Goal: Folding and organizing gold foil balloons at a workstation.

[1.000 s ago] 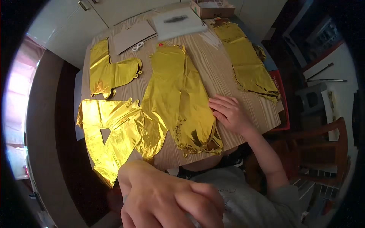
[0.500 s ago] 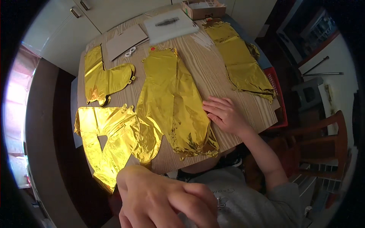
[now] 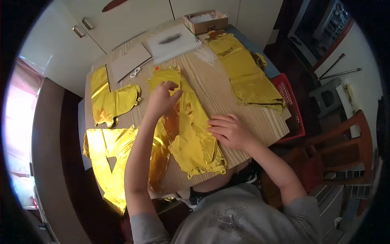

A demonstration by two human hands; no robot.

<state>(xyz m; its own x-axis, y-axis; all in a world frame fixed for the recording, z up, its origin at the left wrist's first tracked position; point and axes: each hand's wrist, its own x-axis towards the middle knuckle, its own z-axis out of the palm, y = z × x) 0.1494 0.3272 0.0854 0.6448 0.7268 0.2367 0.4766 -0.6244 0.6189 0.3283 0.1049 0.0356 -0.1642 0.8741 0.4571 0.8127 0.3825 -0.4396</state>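
A flat, uninflated gold foil balloon [image 3: 197, 140] lies lengthwise in the middle of the wooden table, creased along its lower half. Over its upper part is my left hand [image 3: 161, 99], thumb and fingers apart; whether the palm touches the foil cannot be made out. My right hand [image 3: 228, 131] rests at the balloon's right edge, fingers stretched out onto the foil's border. A red round dot [image 3: 157, 68] shows by the balloon's top end. Partly behind my left forearm lies another gold foil balloon [image 3: 107, 142] with a triangular hole, hanging over the near left edge.
More flat gold balloons lie at the left [image 3: 115, 99] and far right [image 3: 243, 73]. Toward the back are white scissor handles [image 3: 135, 72], cardboard [image 3: 129, 62], a white pack [image 3: 172, 42] and a cardboard box [image 3: 207, 22]. A red basket [image 3: 290, 101] and wooden chair [image 3: 345, 150] stand right.
My left hand has gone from close in front of me out to the middle balloon's upper part. That balloon now looks narrower and more creased on its left side. My right hand stays at its edge.
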